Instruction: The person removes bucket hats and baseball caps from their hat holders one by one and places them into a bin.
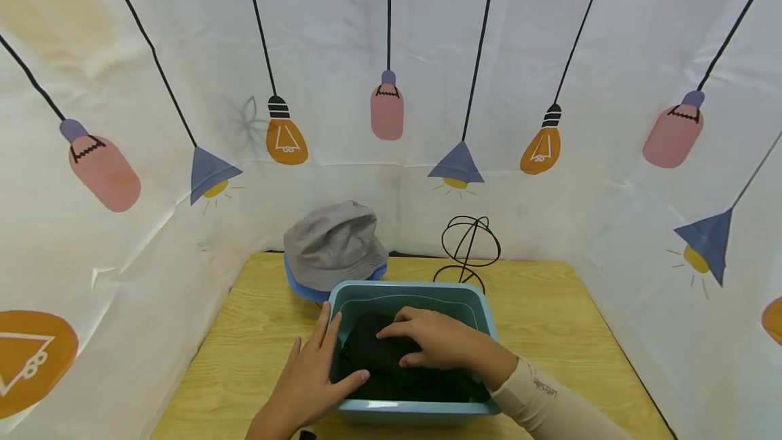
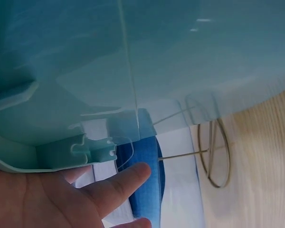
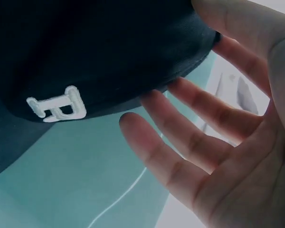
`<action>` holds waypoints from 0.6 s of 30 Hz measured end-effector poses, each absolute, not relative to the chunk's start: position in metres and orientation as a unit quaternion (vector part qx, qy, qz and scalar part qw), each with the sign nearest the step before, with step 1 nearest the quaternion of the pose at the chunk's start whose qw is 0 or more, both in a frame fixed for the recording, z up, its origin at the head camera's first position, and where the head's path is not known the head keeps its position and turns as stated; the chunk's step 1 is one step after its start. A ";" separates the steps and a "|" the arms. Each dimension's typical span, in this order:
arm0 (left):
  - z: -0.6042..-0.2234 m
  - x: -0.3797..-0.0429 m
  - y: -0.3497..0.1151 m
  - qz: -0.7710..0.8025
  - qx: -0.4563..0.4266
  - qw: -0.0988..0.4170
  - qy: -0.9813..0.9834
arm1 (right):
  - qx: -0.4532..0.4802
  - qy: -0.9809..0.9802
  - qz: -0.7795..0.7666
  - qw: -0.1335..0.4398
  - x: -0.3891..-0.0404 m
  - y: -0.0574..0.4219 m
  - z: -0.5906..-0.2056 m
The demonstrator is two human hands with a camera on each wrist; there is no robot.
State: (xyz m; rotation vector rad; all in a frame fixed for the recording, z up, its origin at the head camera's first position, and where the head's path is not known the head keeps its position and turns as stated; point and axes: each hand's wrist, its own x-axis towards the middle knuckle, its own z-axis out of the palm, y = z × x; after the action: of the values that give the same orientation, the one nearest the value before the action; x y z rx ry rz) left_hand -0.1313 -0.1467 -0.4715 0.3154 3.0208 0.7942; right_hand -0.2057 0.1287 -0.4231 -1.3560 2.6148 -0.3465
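Note:
A light-blue plastic bin (image 1: 415, 409) stands on the table with dark cloth inside. Part of that cloth is a black cap (image 3: 109, 52) bearing a raised white letter. My right hand (image 1: 436, 338) reaches into the bin over the cap, its fingers spread and loosely bent. In the right wrist view its fingertips come right up to the cap's edge, with the thumb near the upper side. My left hand (image 1: 308, 375) rests at the bin's left rim, fingers straight and thumb pointing over the rim; the left wrist view shows its palm against the bin's outer edge.
Behind the bin's left side, a grey bucket hat (image 1: 332, 250) sits over a blue brim (image 1: 305, 290). A black wire stand (image 1: 467, 250) rises behind the bin. White printed sheets (image 1: 397, 209) enclose the wooden table (image 1: 232, 365) at the back and sides.

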 end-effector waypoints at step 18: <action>-0.472 -0.132 -0.145 0.260 0.094 0.004 0.961 | -0.506 0.859 0.007 0.075 -0.197 0.126 -0.413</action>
State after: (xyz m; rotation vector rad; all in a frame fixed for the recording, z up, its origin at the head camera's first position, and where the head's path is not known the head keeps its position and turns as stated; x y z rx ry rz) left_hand -0.1316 -0.1450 -0.4716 0.2944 3.0108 0.8141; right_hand -0.1974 0.1257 -0.4131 -1.5191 2.5781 0.0205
